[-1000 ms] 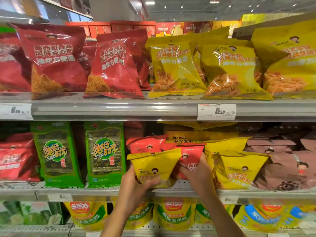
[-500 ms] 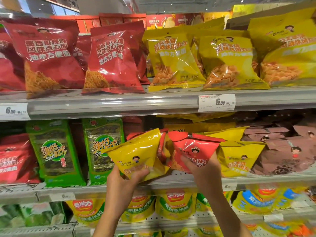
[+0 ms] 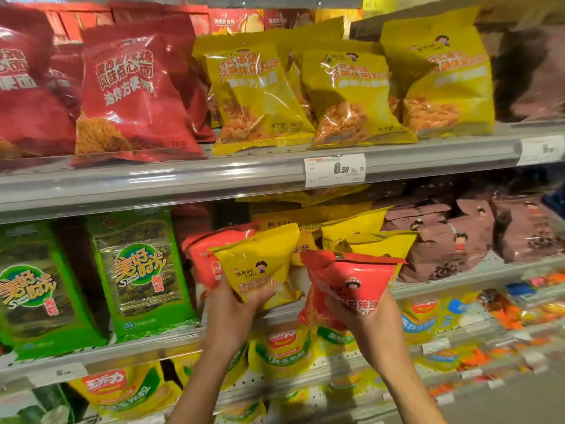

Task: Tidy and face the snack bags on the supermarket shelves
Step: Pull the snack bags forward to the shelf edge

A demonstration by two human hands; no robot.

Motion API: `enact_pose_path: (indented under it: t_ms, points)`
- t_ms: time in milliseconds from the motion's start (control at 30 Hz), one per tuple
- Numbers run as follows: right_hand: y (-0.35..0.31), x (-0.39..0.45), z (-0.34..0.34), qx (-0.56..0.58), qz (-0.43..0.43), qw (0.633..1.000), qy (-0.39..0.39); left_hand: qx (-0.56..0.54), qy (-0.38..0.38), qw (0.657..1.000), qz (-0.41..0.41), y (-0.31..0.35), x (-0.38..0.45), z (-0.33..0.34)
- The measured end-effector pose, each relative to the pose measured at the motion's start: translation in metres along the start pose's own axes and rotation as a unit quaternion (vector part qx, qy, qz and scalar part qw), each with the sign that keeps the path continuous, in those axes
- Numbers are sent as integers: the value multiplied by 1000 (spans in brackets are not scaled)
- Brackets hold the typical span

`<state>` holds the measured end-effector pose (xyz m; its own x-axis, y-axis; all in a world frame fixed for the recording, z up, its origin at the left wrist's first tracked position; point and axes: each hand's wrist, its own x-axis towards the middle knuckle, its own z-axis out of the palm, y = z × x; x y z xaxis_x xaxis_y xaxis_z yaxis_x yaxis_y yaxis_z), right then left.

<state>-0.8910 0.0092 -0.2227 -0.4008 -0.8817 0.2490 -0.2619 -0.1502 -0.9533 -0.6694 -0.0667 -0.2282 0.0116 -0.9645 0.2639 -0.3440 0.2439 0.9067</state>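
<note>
At the centre of the frame, just below the middle, the left hand (image 3: 232, 316) grips a small yellow bag (image 3: 260, 264) by its lower end, thumb curled across the front, the bag upright with its face toward the camera. Just right of it the right hand (image 3: 367, 319) clasps a small red bag (image 3: 351, 283) from below, fingers wrapped round its lower part; this bag tilts a little and sits in front of the middle shelf (image 3: 443, 286) edge. The two bags are close beside each other but not clearly touching. Behind the yellow bag another red bag (image 3: 201, 255) stands on the middle shelf, and behind the red one several yellow bags (image 3: 367, 231) lie stacked. At the left of that shelf stand two green seaweed packs (image 3: 140, 270), upright and facing out; at the right lies a heap of brown bags (image 3: 452, 240). On the top shelf (image 3: 183, 175), large red bags (image 3: 134, 96) fill the upper left of the frame and large yellow bags (image 3: 345, 96) the upper right, all leaning back. A price tag (image 3: 334, 170) reading 6.50 is clipped to the top shelf's rail. Along the bottom, yellow-green bags (image 3: 284, 347) hang below the middle shelf, blurred.
</note>
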Motion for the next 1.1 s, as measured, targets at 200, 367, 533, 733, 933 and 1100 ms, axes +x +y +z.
enact_pose_path:
  t_ms: [200,367,533,733,933,1100]
  points:
    - [8,-3,-42,-7,26,999,-47,11,-36,999,-11,4,18,40]
    - [13,-9,-64,-35,7,998,-51,24,-65,996,-48,5,36,54]
    - [21,-18,-73,-81,24,996,-42,32,-114,992,-36,9,46,62]
    - [26,-24,-76,-44,31,997,-58,22,-92,995,-44,2,40,65]
    - [20,-19,-59,-1,18,997,-68,73,-67,995,-29,-2,22,51]
    - [10,-7,-34,8,21,994,-106,130,-19,990,46,-1,2,22]
